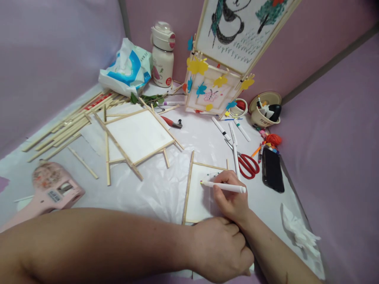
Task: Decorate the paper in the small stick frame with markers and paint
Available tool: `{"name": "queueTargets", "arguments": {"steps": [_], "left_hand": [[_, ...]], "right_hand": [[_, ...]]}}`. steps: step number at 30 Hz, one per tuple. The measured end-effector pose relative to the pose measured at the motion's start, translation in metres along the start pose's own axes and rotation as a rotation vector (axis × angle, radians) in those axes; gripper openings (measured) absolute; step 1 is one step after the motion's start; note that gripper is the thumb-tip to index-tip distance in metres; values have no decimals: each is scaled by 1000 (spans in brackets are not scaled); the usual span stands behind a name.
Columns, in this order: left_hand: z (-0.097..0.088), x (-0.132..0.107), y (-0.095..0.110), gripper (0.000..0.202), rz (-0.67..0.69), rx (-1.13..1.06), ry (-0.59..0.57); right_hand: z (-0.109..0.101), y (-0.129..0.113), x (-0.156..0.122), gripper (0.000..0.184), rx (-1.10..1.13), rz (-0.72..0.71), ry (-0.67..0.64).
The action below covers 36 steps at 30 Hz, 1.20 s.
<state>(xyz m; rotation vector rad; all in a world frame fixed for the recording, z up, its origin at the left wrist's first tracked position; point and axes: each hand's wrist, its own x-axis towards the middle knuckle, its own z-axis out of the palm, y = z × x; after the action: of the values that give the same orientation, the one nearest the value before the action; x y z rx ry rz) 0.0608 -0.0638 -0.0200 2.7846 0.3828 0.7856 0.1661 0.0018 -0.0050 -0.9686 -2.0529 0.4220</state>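
My right hand [231,199] is closed around a white marker [223,186], its tip touching a small paper panel [197,193] framed with wooden sticks. My left hand [220,248] lies curled in a loose fist at the panel's near edge, pressing it down; nothing shows inside its fingers. My left forearm stretches across the front of the table.
A larger stick-framed panel [136,136] lies to the left beside loose sticks [68,126]. Red scissors [247,163], markers [233,136], a black phone [271,169], a cup [263,112], a decorated lantern [211,92], a bottle [162,55], a tissue pack [127,69] and a pink tool [49,189] surround the work.
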Motion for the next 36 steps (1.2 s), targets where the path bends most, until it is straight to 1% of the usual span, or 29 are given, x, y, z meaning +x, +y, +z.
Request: {"name": "queueTargets", "arguments": {"steps": [9, 12, 20, 27, 32, 36], "left_hand": [[-3, 1, 0, 32, 4, -10, -36], [-2, 1, 0, 32, 1, -8, -29], [-3, 1, 0, 31, 3, 0, -19], [-3, 0, -1, 31, -4, -1, -25], [-3, 1, -1, 32, -3, -3, -37], [-2, 0, 0, 32, 2, 7, -23]], "right_hand": [[0, 0, 1, 7, 14, -16, -17], [0, 0, 1, 7, 19, -17, -22], [-1, 0, 0, 8, 2, 4, -1], [0, 3, -3, 6, 43, -1, 60], [0, 2, -2, 6, 26, 10, 34], [0, 0, 0, 7, 3, 6, 24]]}}
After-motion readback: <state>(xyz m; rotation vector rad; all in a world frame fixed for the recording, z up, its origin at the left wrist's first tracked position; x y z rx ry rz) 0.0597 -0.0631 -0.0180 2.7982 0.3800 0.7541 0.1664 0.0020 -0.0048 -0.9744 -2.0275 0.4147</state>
